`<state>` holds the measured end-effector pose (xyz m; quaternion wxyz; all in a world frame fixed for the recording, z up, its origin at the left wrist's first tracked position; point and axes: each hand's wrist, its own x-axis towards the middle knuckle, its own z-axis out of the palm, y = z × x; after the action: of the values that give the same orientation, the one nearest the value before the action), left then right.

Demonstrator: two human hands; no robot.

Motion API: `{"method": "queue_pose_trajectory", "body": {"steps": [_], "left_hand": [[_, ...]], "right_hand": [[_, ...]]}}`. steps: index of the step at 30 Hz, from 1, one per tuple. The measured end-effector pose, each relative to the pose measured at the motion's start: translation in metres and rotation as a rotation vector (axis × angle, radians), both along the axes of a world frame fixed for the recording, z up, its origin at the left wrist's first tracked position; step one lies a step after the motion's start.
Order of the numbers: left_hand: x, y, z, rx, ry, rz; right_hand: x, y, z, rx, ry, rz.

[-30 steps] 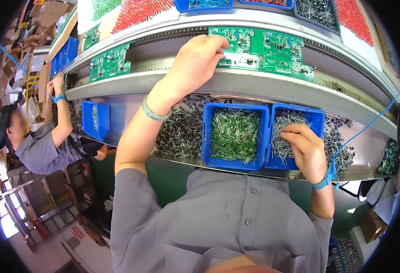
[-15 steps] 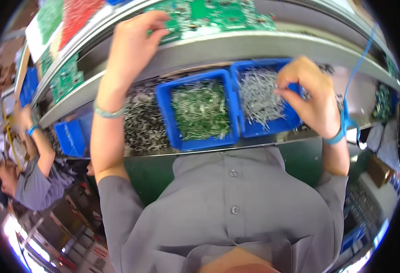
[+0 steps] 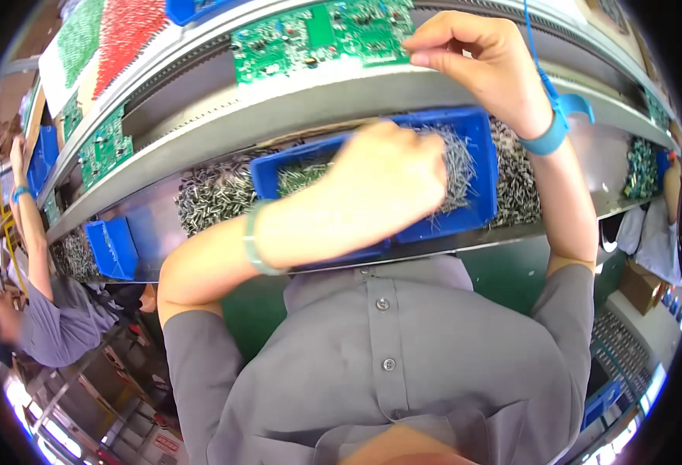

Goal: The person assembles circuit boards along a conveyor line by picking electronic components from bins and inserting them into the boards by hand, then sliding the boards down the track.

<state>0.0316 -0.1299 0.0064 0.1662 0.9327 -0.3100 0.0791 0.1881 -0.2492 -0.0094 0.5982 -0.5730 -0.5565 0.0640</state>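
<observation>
The printed circuit board [image 3: 320, 29] looks light, stiff, best edge-held; right hand [image 3: 486, 68]: fingers pressed together; left hand [image 3: 391, 174]: blurred, cannot tell.

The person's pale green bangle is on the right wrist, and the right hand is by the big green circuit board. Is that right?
Not quite: the head view shows the pale green bangle on the left wrist. The right hand is by the big green circuit board.
</observation>
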Motion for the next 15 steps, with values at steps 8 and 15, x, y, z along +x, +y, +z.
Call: {"method": "queue_pose_trajectory", "body": {"steps": [8,15], "left_hand": [[0.003,-0.019,-0.017,0.240,-0.142,0.061],[0.005,-0.013,-0.018,0.168,-0.111,0.029]], "right_hand": [[0.003,0.025,-0.008,-0.425,-0.102,-0.376],[0.005,0.019,-0.010,-0.404,-0.349,-0.400]]}}
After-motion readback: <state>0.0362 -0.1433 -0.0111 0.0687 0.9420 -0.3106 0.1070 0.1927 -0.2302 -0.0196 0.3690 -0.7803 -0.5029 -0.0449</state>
